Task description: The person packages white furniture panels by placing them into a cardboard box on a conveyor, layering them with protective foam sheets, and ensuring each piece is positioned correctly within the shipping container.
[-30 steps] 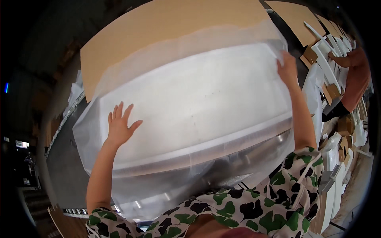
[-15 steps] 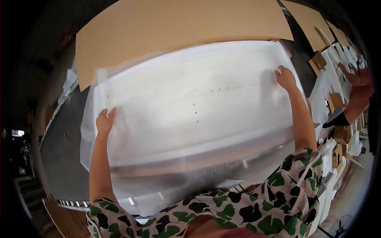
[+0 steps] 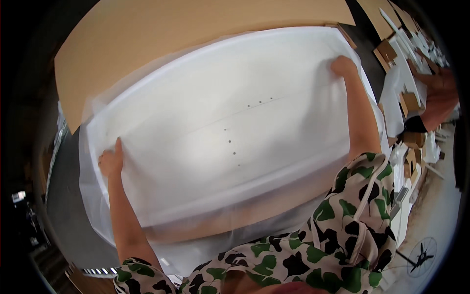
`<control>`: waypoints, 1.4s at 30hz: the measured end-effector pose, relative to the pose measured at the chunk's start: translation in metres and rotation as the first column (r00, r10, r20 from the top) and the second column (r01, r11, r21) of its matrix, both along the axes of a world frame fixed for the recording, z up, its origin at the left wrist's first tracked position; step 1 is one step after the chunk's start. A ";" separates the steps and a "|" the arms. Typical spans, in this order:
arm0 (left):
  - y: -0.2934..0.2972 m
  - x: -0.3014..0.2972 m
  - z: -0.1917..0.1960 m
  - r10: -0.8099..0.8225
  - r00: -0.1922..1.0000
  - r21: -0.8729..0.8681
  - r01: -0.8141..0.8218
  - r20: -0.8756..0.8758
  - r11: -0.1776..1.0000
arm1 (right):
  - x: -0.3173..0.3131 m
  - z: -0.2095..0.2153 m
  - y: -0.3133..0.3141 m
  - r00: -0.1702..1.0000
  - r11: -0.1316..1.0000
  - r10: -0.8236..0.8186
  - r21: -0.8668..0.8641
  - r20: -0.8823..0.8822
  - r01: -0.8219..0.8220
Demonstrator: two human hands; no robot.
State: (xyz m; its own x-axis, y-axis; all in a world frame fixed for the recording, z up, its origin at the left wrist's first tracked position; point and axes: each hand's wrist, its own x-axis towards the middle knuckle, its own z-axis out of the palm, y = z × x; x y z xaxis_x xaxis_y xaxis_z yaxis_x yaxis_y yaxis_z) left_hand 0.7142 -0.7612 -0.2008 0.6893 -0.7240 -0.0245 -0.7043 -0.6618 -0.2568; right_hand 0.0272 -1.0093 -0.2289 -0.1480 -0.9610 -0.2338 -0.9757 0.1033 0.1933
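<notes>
A wide white panel (image 3: 196,161) with several small dark holes lies in front of me, with translucent plastic film (image 3: 93,196) around it and hanging past its near edge. My left hand (image 3: 111,159) rests at the panel's left end, thumb stretched away from the fingers, holding nothing that I can see. At the far right end, my right hand (image 3: 344,66) bears on the white surface with its fingers curled in. Whether film is caught under those fingers is hidden.
Beneath and beyond the panel lies a large brown cardboard sheet (image 3: 142,44) on a dark table (image 3: 63,206). At right, another person's arm (image 3: 440,90) is among white boards and small cardboard boxes (image 3: 410,104). A black fan (image 3: 422,256) stands on the floor at lower right.
The view has turned and shifted, so the panel appears more tilted. My left hand's thumb is now raised apart; the fingers of my right hand, spread before, have curled in.
</notes>
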 end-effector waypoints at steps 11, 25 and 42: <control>-0.007 -0.002 -0.001 0.094 0.994 -0.057 -0.097 -0.049 0.994 | 0.023 0.001 0.027 0.982 0.999 0.012 0.032 -0.188 -0.006; 0.005 0.022 -0.008 -0.086 0.994 -0.115 0.077 -0.073 0.990 | -0.083 -0.051 -0.067 0.706 0.795 0.603 0.354 -0.371 -0.492; 0.068 -0.042 0.019 -0.380 0.752 -0.199 0.325 -0.538 0.924 | 0.144 0.036 0.090 0.548 0.770 0.614 -0.278 0.569 -0.574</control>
